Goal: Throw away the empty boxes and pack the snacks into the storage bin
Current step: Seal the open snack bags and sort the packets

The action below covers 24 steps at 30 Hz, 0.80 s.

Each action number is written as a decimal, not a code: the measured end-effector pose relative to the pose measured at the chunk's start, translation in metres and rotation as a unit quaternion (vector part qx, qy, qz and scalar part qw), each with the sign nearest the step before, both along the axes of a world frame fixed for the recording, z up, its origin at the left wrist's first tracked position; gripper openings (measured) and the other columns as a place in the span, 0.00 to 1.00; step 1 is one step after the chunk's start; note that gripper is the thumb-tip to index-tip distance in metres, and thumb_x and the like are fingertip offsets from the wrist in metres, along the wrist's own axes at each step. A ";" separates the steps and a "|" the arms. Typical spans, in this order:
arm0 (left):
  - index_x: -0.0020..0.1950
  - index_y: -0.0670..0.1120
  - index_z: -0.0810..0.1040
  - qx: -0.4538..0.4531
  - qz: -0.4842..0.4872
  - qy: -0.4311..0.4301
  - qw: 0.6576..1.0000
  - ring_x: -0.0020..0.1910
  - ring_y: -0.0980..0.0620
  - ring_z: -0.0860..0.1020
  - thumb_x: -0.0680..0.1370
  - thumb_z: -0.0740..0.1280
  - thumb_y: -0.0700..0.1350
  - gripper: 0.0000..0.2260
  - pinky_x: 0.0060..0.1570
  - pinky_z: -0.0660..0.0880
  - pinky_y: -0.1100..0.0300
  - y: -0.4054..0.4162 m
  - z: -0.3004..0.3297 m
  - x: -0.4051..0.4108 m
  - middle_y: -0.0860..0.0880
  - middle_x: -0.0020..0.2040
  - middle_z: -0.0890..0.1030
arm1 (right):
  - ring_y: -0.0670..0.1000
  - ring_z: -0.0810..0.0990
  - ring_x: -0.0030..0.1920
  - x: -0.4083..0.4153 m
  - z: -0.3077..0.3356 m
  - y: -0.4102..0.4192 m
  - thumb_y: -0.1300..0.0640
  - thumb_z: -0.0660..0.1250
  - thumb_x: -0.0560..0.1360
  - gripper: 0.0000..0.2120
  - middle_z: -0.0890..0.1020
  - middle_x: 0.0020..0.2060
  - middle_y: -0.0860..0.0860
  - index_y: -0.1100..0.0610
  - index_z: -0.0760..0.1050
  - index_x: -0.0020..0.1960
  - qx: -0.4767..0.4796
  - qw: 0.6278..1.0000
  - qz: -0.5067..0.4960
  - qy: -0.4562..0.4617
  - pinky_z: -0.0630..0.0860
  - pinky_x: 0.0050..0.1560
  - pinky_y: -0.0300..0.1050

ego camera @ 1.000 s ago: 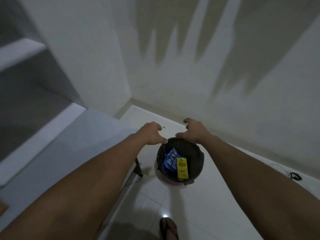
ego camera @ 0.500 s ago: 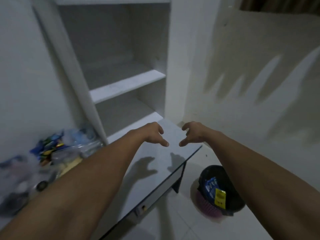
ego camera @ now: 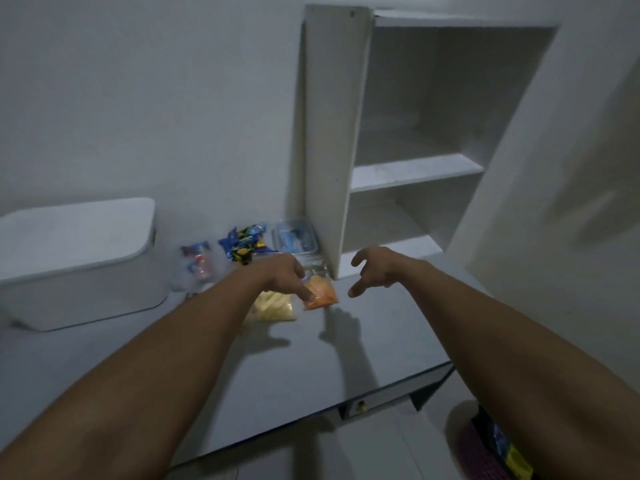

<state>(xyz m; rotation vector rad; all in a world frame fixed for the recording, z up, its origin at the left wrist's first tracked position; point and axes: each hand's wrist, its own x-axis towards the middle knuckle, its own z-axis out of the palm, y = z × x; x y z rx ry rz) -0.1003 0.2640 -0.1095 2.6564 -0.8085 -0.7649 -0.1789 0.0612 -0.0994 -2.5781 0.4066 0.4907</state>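
Grey desk [ego camera: 346, 358] by white shelves [ego camera: 412, 171] | lidded bin [ego camera: 79, 261] stood far left | snacks [ego camera: 249, 245] lay mid-desk | your left hand [ego camera: 282, 273] hung loosely curled over the orange bag [ego camera: 320, 292], contact unclear | your right hand [ego camera: 375, 270] hovered released.

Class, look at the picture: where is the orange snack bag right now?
The orange snack bag lies mid-frame on the grey desk, beside the yellow snack bag, under the left hand fingertips.
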 end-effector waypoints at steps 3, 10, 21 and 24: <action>0.65 0.43 0.76 0.005 0.041 0.010 0.999 0.55 0.48 0.77 0.70 0.74 0.56 0.28 0.47 0.74 0.59 0.034 -0.014 0.009 0.48 0.62 0.78 | 0.56 0.78 0.54 0.022 -0.010 0.025 0.50 0.80 0.64 0.38 0.76 0.63 0.56 0.56 0.69 0.70 -0.009 0.999 0.044 0.010 0.82 0.48 0.50; 0.56 0.40 0.80 -0.002 0.134 0.031 0.991 0.51 0.49 0.76 0.73 0.72 0.52 0.18 0.47 0.68 0.60 0.066 -0.049 0.041 0.45 0.55 0.80 | 0.56 0.78 0.47 0.079 -0.045 0.053 0.50 0.75 0.69 0.28 0.77 0.59 0.56 0.58 0.73 0.66 -0.025 0.992 0.121 0.030 0.81 0.38 0.47; 0.51 0.40 0.80 -0.141 0.249 0.014 0.958 0.45 0.50 0.78 0.73 0.70 0.41 0.08 0.37 0.71 0.63 0.034 -0.089 0.113 0.45 0.46 0.80 | 0.52 0.76 0.46 0.173 -0.110 0.052 0.53 0.69 0.75 0.18 0.79 0.56 0.57 0.61 0.74 0.61 0.009 0.996 0.083 0.036 0.73 0.39 0.44; 0.49 0.40 0.80 -0.158 0.273 0.018 0.949 0.42 0.51 0.78 0.73 0.70 0.41 0.07 0.34 0.70 0.66 0.021 -0.101 0.129 0.45 0.45 0.81 | 0.52 0.76 0.45 0.186 -0.124 0.044 0.51 0.70 0.74 0.12 0.78 0.46 0.52 0.56 0.72 0.50 0.029 1.000 0.004 0.011 0.74 0.45 0.46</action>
